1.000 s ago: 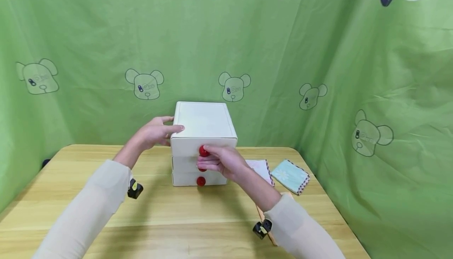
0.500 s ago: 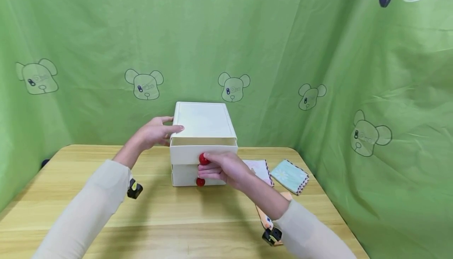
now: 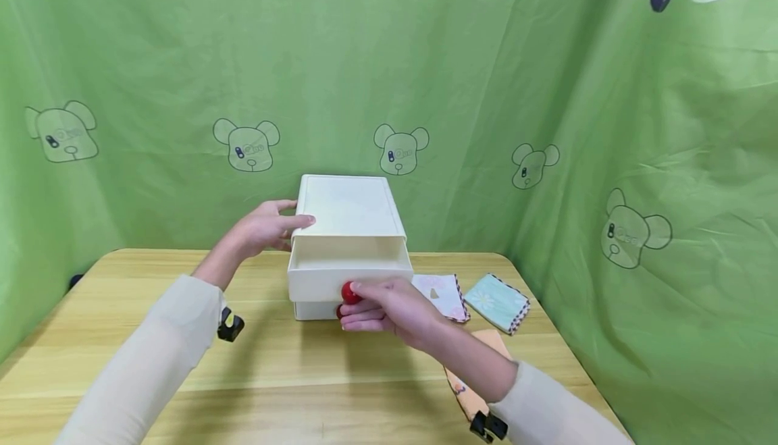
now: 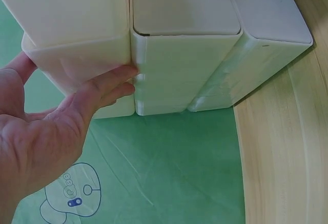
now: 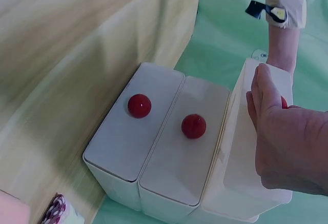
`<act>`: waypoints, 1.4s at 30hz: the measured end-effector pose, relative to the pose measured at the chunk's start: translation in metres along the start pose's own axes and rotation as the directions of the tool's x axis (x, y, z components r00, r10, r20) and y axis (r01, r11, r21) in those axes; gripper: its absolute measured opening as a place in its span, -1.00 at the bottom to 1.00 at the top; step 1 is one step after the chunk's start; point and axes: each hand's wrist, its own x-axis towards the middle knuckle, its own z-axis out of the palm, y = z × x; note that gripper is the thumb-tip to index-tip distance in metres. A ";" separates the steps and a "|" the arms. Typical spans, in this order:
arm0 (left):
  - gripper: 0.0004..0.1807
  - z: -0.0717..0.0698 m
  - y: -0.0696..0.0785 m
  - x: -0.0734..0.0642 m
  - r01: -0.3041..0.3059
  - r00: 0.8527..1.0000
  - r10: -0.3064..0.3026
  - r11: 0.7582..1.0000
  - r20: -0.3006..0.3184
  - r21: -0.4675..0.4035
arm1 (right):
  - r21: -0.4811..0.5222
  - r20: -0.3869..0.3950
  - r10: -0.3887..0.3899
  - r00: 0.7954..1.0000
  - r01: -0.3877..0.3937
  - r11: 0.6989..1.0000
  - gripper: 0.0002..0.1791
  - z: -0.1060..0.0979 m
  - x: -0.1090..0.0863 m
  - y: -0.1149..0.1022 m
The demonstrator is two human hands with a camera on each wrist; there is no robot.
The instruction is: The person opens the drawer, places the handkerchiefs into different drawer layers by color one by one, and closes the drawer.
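A white three-drawer cabinet (image 3: 346, 205) stands toward the back of the table. Its top drawer (image 3: 316, 286) is pulled partway out, and the pale inside shows. My right hand (image 3: 398, 310) pinches that drawer's round red knob (image 3: 350, 292) between thumb and fingers; in the right wrist view the hand hides most of the knob. On the cabinet's upper left edge rests my left hand (image 3: 267, 225), thumb on the top and fingers against the side. Seen from the right wrist, the middle knob (image 5: 193, 126) and the bottom knob (image 5: 139, 105) are on closed drawers.
To the right of the cabinet lie a white patterned cloth (image 3: 446, 296) and a teal cloth (image 3: 498, 302) with checked edging. An orange cloth (image 3: 471, 398) is partly under my right forearm. Green curtain (image 3: 182, 60) hangs behind and beside the wooden table (image 3: 273, 377).
The top drawer has slid from closed to well out, toward me. My right hand has come back with its knob, while the left hand has stayed on the cabinet.
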 end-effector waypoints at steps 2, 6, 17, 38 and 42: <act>-0.03 0.000 0.000 0.000 -0.003 1.000 0.003 1.000 0.000 0.000 | 0.000 0.004 0.001 1.000 -0.001 1.000 -0.53 0.002 -0.006 0.001; -0.02 0.000 0.000 0.001 -0.001 1.000 0.001 1.000 -0.006 0.007 | -0.007 0.016 -0.001 1.000 0.001 1.000 -0.49 0.007 -0.017 0.003; -0.02 0.001 0.000 0.000 0.001 1.000 0.000 1.000 -0.016 0.008 | 0.008 0.012 0.016 1.000 -0.017 1.000 -0.46 0.016 -0.041 0.012; -0.02 0.001 0.001 0.001 0.008 1.000 -0.007 1.000 -0.024 0.007 | 0.037 0.021 0.030 0.999 -0.030 0.999 -0.53 0.024 -0.066 0.021; -0.03 0.001 0.001 0.002 0.012 1.000 -0.011 1.000 -0.029 0.007 | 0.039 0.019 0.036 0.999 -0.036 0.999 -0.53 0.024 -0.066 0.023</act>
